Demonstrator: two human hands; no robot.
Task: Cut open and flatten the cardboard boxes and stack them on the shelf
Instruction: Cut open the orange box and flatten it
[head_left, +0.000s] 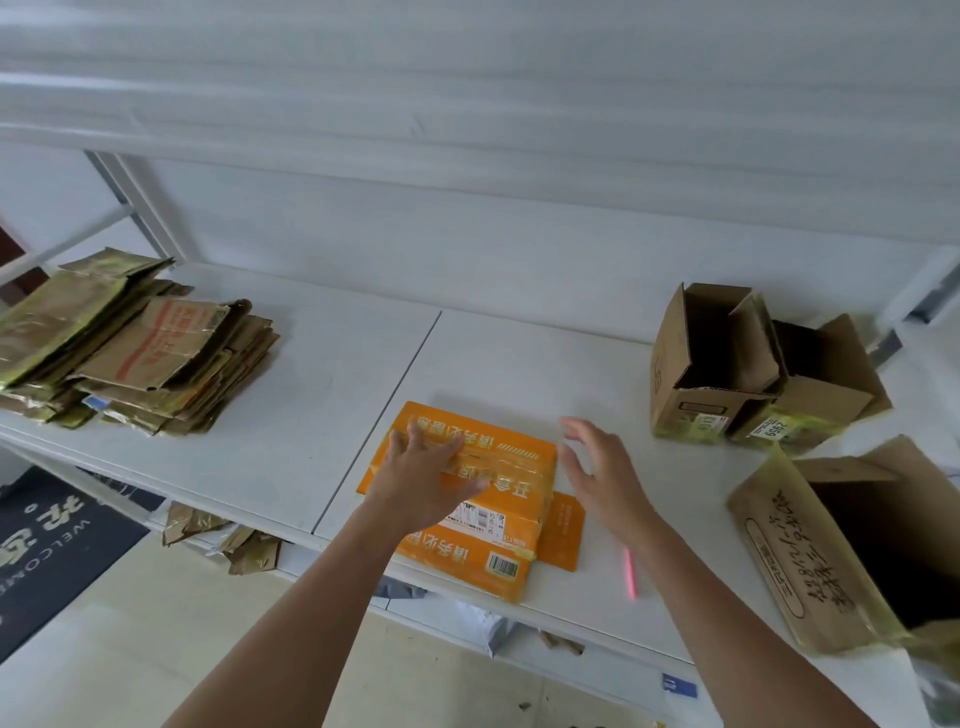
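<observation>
Orange box (467, 483) lies flattened on the white shelf (291, 415), near the front edge and just right of the seam between the two shelf boards, with one flap jutting out at its right side. I have my left hand (426, 478) laid flat on top of it, fingers spread and straight, pressing down rather than gripping. My right hand (597, 478) hovers just beside the box's right edge, fingers open and relaxed, holding nothing.

Step in hand, as I judge it: final flattening of this box. The clear tape across its top looks intact, so the panels may spring back once pressure is released.

Next move, in my estimate:
1. Bring the right hand onto the free edge and take hold of the box with both hands.
2. Carry it left to the stack of flattened boxes (130, 348), which sits well apart at the left end of the shelf.
3. Lay it square on top.

A pink cutter (630, 571) lies on the shelf near my right forearm. Open brown boxes (748, 374) stand at the right rear, and another open box (841, 545) lies at the front right, all not yet flattened.
</observation>
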